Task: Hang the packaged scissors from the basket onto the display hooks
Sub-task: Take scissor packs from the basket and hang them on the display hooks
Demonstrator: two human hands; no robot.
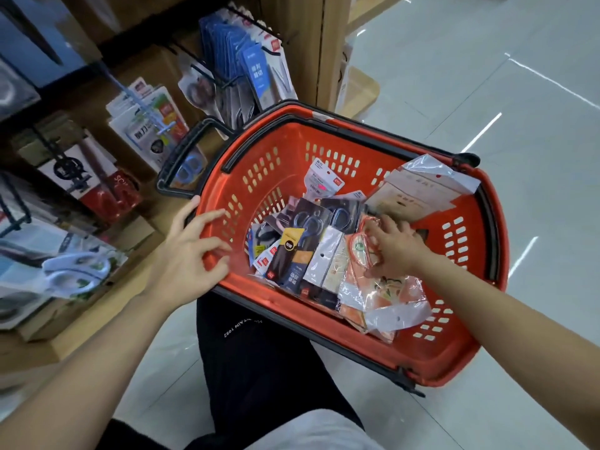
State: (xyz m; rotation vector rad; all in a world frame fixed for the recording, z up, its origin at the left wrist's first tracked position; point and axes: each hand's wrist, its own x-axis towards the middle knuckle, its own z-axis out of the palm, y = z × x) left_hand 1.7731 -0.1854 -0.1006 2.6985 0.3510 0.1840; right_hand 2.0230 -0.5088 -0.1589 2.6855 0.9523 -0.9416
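Note:
A red plastic basket (276, 147) rests against my knee and holds several packaged scissors. A dark pack with blue-handled scissors (308, 222) lies in its middle, and a white pack (324, 183) leans on the far wall. My right hand (394, 248) reaches into the basket, its fingers and thumb curled on a clear pack with orange contents (380, 297). My left hand (191, 251) hovers at the basket's left rim with spread fingers, the thumb touching the rim. Black display hooks (207, 76) jut from the shelf at upper left, carrying hung scissors packs (263, 73).
The basket's black handle (181, 157) sticks out toward the shelf. More hung packs (152, 125) and large white scissors (76, 274) fill the shelf on the left. A wooden shelf post (328, 43) stands behind the basket. Tiled floor (487, 76) stretches to the right.

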